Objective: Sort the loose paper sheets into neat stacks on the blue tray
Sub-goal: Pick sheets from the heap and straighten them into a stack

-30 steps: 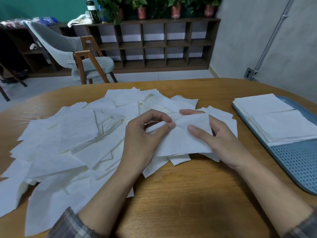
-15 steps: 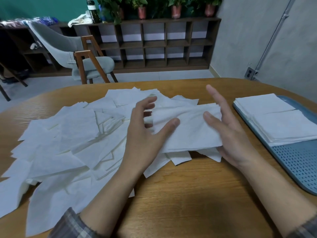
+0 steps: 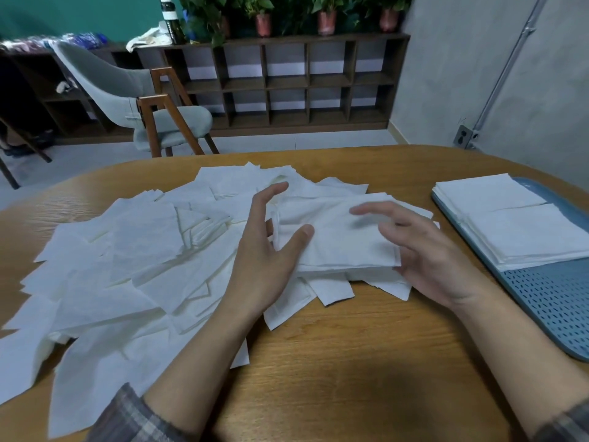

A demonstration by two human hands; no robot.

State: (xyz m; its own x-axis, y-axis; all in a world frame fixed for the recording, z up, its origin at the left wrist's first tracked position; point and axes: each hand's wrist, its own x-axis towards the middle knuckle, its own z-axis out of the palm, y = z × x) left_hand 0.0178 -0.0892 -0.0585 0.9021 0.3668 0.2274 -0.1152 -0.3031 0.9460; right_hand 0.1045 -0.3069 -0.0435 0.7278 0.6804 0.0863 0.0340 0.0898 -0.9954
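Note:
A wide pile of loose white paper sheets (image 3: 127,266) covers the left and middle of the wooden table (image 3: 366,362). A small gathered bundle of sheets (image 3: 338,240) lies over the pile's right end. My left hand (image 3: 264,260) pinches the bundle's left edge, with its thumb on top and fingers beneath. My right hand (image 3: 427,253) sits at the bundle's right edge with relaxed, blurred fingers hovering over it; its thumb is hidden. The blue tray (image 3: 551,301) at the right carries two neat white stacks (image 3: 510,224).
A grey chair with wooden legs (image 3: 149,116) stands beyond the table's far edge. A dark cubby shelf with potted plants (image 3: 287,78) lines the back wall. The tray's near perforated part is bare. Bare wood lies in front of me.
The sheet I pinched a second ago now lies flat in the bundle. My right hand went from upright beside the bundle to fingers reaching over its top. My left hand barely moved.

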